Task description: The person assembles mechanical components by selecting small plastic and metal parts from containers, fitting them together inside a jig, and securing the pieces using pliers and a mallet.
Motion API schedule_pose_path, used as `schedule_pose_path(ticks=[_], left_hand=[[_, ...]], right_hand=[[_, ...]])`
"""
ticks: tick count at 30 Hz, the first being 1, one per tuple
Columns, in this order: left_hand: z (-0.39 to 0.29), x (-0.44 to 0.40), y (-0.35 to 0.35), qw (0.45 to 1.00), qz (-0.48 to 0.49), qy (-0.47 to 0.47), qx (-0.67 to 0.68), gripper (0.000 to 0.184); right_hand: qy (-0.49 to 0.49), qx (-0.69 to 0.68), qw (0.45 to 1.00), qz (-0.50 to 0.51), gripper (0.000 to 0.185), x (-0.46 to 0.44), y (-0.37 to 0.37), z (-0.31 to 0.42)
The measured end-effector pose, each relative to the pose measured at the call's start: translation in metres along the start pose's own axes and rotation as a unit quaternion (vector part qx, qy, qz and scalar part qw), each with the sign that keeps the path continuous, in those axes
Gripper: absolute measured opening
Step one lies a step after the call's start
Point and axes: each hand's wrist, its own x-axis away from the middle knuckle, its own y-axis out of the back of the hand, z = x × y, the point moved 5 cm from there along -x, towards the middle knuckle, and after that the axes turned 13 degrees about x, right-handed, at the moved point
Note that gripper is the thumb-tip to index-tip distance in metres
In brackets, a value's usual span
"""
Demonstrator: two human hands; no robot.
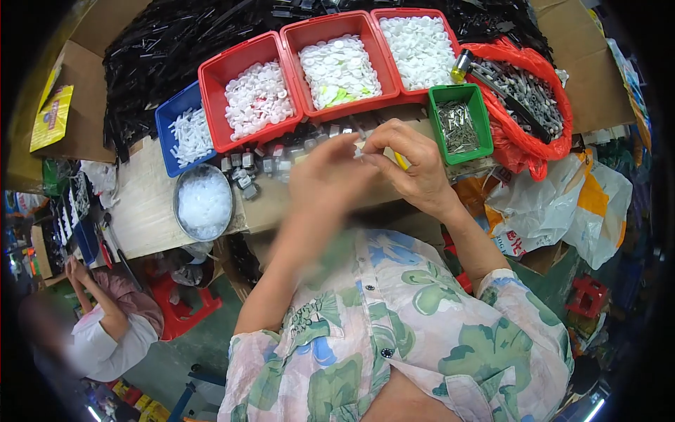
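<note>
Counter [144, 197], landmark is the green bin [472, 156] holding metal pins [458, 125]. Right hand [416, 165] is left of the green bin, slightly nearer the torso; its fingers pinch a small whitish piece [359, 152], mostly hidden. A yellow item [401, 162] shows by the same hand, partly covered. Left hand [327, 176] is farther left of the green bin, motion-blurred, fingertips at or near the piece; cannot tell if its fingers are open or closed. So the piece is left of the green bin, between both hands, above the counter.

Just left of the green bin and beyond it: right red bin [451, 34], white plastic parts. Farther left: middle red bin [330, 27], white discs plus some yellow-green pieces; then left red bin [214, 88], white caps with a few red bits; then blue bin [164, 133], white tubes. Metal bowl [230, 204] with translucent pieces is well left of the green bin, nearer the torso. Small clear blocks [245, 176] lie between bowl and hands.

Right of the green bin: red plastic bag [520, 158], open, grey parts and a long black item inside. Black plastic parts [162, 60] are piled beyond the bins. Another person [116, 320] is far left of the green bin, hands apart from these.
</note>
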Motion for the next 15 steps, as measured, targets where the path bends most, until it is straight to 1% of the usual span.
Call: schedule_pose_path(ticks=[1,2,3,4,5,6,7,8,9,10,11,12,15], left_hand=[[-0.002,0.002,0.003,1.0,-0.004,0.001,-0.001,0.042],[-0.012,0.005,0.006,0.988,-0.007,-0.063,-0.137,0.045],[-0.02,0.009,0.007,0.954,-0.008,-0.125,-0.271,0.047],[-0.018,0.012,0.014,0.954,-0.01,-0.121,-0.274,0.047],[-0.019,0.017,0.019,0.909,-0.007,-0.186,-0.373,0.046],[-0.019,0.022,0.021,0.85,-0.002,-0.247,-0.466,0.046],[-0.018,0.026,0.023,0.821,0.005,-0.285,-0.494,0.04],[-0.017,0.029,0.026,0.821,0.005,-0.283,-0.495,0.04],[-0.014,0.033,0.025,0.793,0.029,-0.282,-0.539,0.038],[-0.009,0.036,0.024,0.763,0.052,-0.28,-0.58,0.036],[-0.004,0.037,0.025,0.754,0.057,-0.299,-0.582,0.036],[-0.004,0.038,0.024,0.754,0.054,-0.298,-0.583,0.036],[0.0,0.037,0.017,0.738,0.098,-0.266,-0.613,0.04]], right_hand=[[0.002,0.009,1.0,0.003,0.011,-0.001,-0.004,-0.001],[0.003,0.018,1.0,0.006,0.01,0.0,-0.007,-0.003],[0.001,0.014,1.0,0.008,0.01,0.001,-0.013,-0.008],[0.004,0.024,1.0,0.017,0.011,0.002,-0.02,-0.015],[0.006,0.035,0.999,0.025,0.011,0.003,-0.026,-0.021],[0.004,0.031,0.999,0.026,0.011,0.003,-0.03,-0.025],[0.024,0.053,0.998,0.032,0.011,0.003,-0.034,-0.026],[0.046,0.074,0.995,0.038,0.01,0.003,-0.038,-0.026],[0.045,0.072,0.996,0.04,0.01,0.003,-0.041,-0.027],[0.059,0.103,0.992,0.043,0.009,0.003,-0.043,-0.027],[0.072,0.135,0.987,0.047,0.008,0.003,-0.046,-0.026],[0.073,0.133,0.987,0.049,0.008,0.003,-0.046,-0.025],[0.073,0.17,0.981,0.065,0.005,0.001,-0.045,-0.02]])
